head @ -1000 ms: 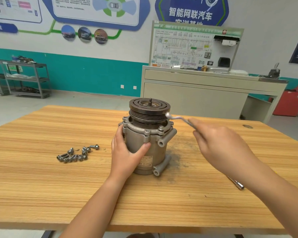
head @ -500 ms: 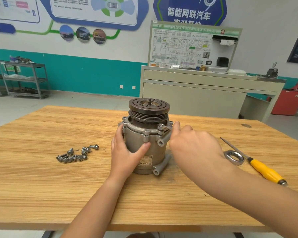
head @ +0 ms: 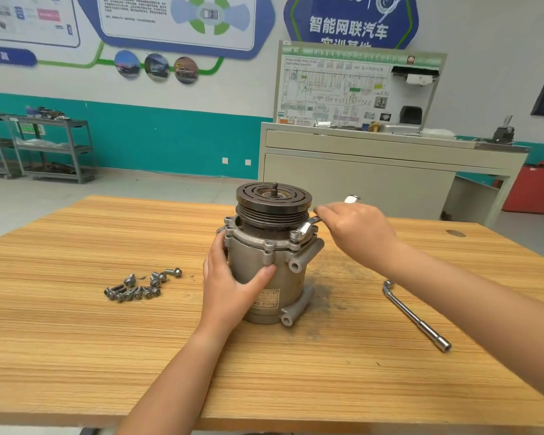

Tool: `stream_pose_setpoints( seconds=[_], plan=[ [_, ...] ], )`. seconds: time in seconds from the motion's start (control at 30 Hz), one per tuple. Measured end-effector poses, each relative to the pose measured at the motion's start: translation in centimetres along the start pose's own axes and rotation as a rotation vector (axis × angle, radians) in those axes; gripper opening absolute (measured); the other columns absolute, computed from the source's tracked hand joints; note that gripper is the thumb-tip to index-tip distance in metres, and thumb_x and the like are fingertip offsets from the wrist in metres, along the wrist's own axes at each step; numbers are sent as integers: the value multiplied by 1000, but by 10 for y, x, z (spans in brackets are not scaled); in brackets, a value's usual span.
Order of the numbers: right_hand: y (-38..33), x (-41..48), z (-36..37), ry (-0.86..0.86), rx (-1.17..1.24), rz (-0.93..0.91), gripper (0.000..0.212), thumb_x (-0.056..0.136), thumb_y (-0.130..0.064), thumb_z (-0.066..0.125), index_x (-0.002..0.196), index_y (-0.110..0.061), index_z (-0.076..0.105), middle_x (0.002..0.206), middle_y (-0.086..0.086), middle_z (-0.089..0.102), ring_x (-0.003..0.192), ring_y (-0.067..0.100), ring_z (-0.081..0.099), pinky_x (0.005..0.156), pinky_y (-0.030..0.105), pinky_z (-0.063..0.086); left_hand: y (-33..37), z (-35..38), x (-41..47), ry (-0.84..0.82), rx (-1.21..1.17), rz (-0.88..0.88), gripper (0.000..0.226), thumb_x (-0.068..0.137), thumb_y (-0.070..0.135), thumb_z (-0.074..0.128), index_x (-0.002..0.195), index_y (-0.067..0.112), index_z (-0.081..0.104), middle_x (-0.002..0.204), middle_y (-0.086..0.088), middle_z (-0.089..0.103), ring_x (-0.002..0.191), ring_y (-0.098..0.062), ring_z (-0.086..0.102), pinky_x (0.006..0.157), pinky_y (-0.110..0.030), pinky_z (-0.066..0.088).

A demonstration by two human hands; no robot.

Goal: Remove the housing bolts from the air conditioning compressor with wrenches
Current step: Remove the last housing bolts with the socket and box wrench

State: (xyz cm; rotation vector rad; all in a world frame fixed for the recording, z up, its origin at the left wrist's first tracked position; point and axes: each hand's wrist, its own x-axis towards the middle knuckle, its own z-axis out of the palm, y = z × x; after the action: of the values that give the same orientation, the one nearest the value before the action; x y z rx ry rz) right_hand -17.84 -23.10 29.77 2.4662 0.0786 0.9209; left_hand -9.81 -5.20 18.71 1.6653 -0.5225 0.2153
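Observation:
A grey air conditioning compressor point(head: 264, 277) stands upright in the middle of the wooden table point(head: 76, 340), its dark pulley on top. My left hand point(head: 230, 287) grips the housing's left front side, thumb across the front. My right hand point(head: 358, 233) holds a flat silver wrench point(head: 308, 227) at the housing's upper right. The wrench's head sits on a flange bolt point(head: 296, 235), and its far end sticks out past my fingers. Other bolts stay in the flange rim.
Several loose bolts point(head: 139, 285) lie in a cluster left of the compressor. An L-shaped socket wrench point(head: 416, 315) lies on the table to the right, under my right forearm. A beige cabinet point(head: 374, 183) stands behind the table, a metal shelf rack point(head: 51, 149) at far left.
My right hand rose from beside the housing to the flange rim, with the flat wrench now set on a bolt. The left hand kept its grip. The view shifted slightly.

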Motion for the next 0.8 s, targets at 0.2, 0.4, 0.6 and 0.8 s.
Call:
stream_pose_setpoints(
  seconds=[0.2,0.4,0.6,0.8],
  plan=[
    [-7,-9,8,266,325,123,19,74,7,68,92,3,69,76,13,70,64,26,67,62,32,52,1,0,-2,-6,-11,-3,107,51,66,63,144,36,19,140,8,34,135,-17,33,108,-46,36],
    [-29,-49,-63,269,394,289,36,90,-15,49,124,-5,56,62,8,52,43,27,46,38,30,35,0,0,1,-9,-12,-7,110,51,65,64,146,32,19,144,3,34,134,-20,35,108,-47,36],
    [-42,-48,-84,-240,-9,320,53,96,-21,36,143,-34,15,76,-3,32,64,22,34,43,29,13,0,0,-2,-6,-11,1,106,53,65,64,145,35,21,142,3,35,132,-22,39,106,-48,39],
    [-47,-35,-84,-439,-15,277,59,91,-4,33,144,-21,15,79,2,38,87,28,57,42,28,14,-2,0,-1,-10,2,-9,109,53,66,64,146,35,18,143,5,35,130,-23,41,104,-49,40]
  ],
)
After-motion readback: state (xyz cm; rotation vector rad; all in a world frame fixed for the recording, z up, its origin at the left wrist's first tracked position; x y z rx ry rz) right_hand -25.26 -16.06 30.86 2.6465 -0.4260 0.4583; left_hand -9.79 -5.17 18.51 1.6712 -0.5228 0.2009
